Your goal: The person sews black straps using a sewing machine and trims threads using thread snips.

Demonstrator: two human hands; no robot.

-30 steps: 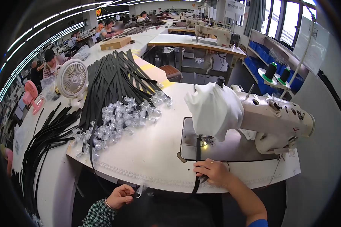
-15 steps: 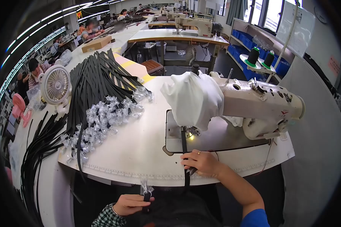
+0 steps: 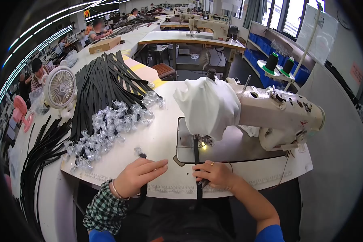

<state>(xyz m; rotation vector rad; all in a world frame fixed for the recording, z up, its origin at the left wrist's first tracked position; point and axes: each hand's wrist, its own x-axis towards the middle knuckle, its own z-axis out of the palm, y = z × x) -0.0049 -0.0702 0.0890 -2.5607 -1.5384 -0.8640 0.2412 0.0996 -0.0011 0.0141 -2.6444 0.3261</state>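
Note:
Over the table's front edge, my left hand (image 3: 139, 175) is closed round a black strap whose plastic-wrapped end (image 3: 140, 151) sticks up past the fingers. My right hand (image 3: 214, 174) pinches a second black strap (image 3: 196, 151) in front of the sewing machine (image 3: 274, 107), with a small dark tool (image 3: 204, 183) also in its grip. This strap runs up under the machine's head, which a white cloth (image 3: 209, 105) covers, and its lower part hangs over the edge. A small light shines beside the needle area.
Black straps (image 3: 105, 80) with plastic-wrapped ends lie in a pile on the table (image 3: 165, 177). More straps (image 3: 38, 161) hang at the left. A white fan (image 3: 60, 88), a pink fan (image 3: 20, 109), a cardboard box (image 3: 105, 44) and thread cones (image 3: 272, 62) stand around. Other people sit farther back.
My left hand has risen from below the table edge, bringing the wrapped strap end over the tabletop. My right hand stays at the strap by the machine. The view has shifted right.

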